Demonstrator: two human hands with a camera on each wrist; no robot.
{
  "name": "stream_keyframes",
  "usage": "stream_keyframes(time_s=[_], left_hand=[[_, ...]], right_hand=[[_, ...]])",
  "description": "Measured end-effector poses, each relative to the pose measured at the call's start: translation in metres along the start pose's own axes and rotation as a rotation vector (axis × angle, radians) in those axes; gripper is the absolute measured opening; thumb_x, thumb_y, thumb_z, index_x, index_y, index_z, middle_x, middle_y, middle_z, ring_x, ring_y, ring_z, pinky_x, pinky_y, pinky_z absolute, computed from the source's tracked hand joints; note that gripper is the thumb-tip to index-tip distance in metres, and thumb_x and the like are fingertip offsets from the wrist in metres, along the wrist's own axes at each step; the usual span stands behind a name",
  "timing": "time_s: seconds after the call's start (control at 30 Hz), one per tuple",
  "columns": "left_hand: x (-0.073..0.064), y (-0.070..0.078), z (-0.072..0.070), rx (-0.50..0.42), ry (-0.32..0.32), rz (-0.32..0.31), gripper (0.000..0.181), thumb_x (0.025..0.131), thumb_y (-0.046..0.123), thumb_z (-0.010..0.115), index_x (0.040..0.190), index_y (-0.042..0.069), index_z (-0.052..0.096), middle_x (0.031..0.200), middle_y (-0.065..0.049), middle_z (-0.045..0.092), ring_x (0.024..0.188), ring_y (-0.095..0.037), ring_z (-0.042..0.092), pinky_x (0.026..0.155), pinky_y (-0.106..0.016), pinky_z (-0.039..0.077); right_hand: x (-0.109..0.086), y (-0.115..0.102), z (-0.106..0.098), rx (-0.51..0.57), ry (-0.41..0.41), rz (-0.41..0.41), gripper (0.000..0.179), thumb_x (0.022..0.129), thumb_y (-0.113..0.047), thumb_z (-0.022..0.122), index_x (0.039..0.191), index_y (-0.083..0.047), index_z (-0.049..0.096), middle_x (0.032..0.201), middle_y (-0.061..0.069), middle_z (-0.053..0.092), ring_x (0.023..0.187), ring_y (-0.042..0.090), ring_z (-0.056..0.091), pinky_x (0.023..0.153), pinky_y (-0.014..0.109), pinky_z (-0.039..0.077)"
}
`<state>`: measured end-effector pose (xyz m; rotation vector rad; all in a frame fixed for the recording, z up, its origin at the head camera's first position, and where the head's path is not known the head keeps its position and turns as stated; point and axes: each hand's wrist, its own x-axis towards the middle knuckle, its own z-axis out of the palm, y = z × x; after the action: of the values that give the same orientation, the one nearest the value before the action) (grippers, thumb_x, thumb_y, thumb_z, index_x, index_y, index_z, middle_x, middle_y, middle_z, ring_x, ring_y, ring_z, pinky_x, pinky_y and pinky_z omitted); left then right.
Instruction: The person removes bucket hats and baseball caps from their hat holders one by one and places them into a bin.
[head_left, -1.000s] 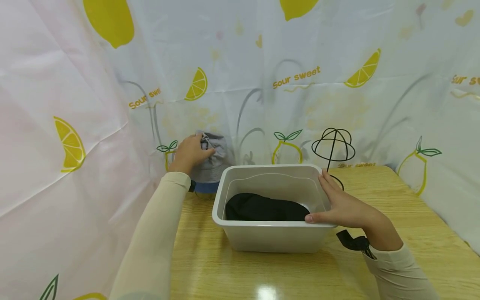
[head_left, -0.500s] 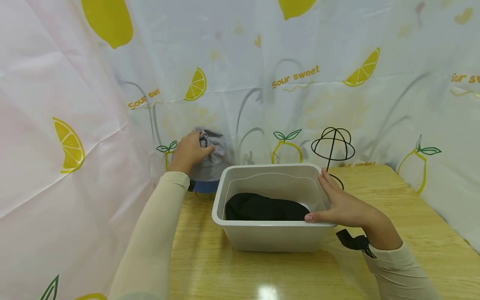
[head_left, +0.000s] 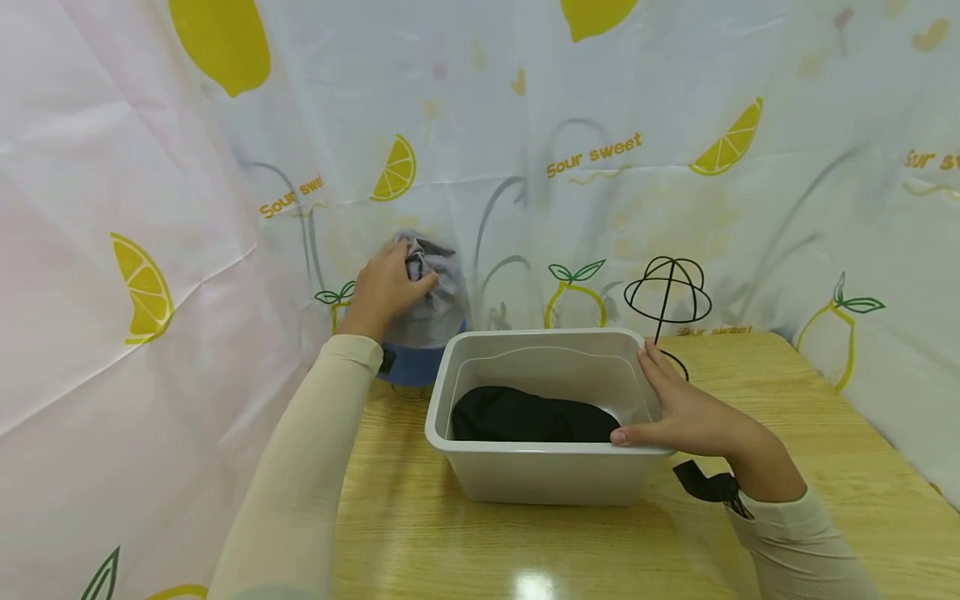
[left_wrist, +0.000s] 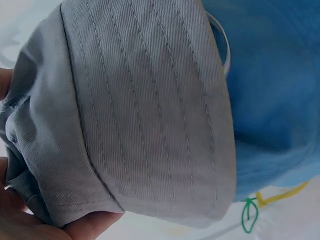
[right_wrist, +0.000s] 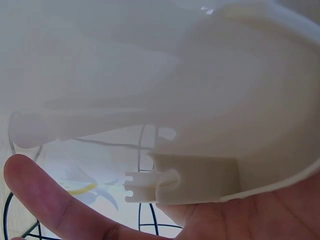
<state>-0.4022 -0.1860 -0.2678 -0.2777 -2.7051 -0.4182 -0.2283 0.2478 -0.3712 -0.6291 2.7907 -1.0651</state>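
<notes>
In the head view my left hand (head_left: pixel 390 287) grips the crown of a grey bucket hat (head_left: pixel 438 312) at the back left, bunching the cloth between fingers and thumb. Directly below the grey hat is a blue hat (head_left: pixel 412 364) on a thin wire stand. The left wrist view shows the stitched grey brim close up, with the blue hat (left_wrist: pixel 277 100) beside it. My right hand (head_left: pixel 682 417) rests across the right front corner of a white plastic bin (head_left: pixel 551 475), its fingers extended along the rim and its thumb on the front edge. A black cloth item (head_left: pixel 532 417) lies inside the bin.
A black wire hat stand (head_left: pixel 667 292) rises behind the bin's right end, bearing no hat. Everything stands on a light wooden table (head_left: pixel 420 533). A lemon-print curtain (head_left: pixel 465 108) hangs along the back and left sides.
My left hand has risen slightly with the grey hat, so more of the blue hat below shows. The right hand and the bin have kept their places.
</notes>
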Motion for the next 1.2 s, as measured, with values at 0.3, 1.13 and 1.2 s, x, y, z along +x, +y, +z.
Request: stream_keyframes(time_s=[0.3,1.13,1.2], left_hand=[[0.0,0.018,-0.009,0.013,0.047,0.061,0.09,0.094,0.053,0.066,0.162,0.004,0.033,0.164,-0.019,0.037,0.141,-0.048,0.046,0.112,-0.061,0.042],[-0.01,0.06,-0.032,-0.041,0.127,0.195,0.089,0.093,0.051,0.071,0.161,0.004,0.036,0.165,-0.019,0.036,0.145,-0.044,0.044,0.116,-0.056,0.041],[-0.012,0.064,-0.033,-0.037,0.119,0.201,0.089,0.093,0.051,0.071,0.161,0.004,0.036,0.165,-0.02,0.035,0.146,-0.045,0.043,0.116,-0.057,0.04]], right_hand=[[0.001,0.001,0.001,-0.006,0.002,-0.008,0.128,0.086,-0.052,0.081,0.166,-0.011,-0.01,0.171,0.008,-0.024,0.157,0.049,-0.008,0.114,0.078,0.016],[0.0,0.0,-0.001,0.011,-0.002,-0.001,0.127,0.086,-0.052,0.081,0.167,-0.012,-0.009,0.171,0.006,-0.024,0.156,0.05,-0.009,0.113,0.08,0.015],[0.0,0.0,0.0,0.013,-0.004,0.001,0.127,0.086,-0.051,0.081,0.167,-0.013,-0.009,0.171,0.006,-0.024,0.156,0.051,-0.009,0.113,0.08,0.015]])
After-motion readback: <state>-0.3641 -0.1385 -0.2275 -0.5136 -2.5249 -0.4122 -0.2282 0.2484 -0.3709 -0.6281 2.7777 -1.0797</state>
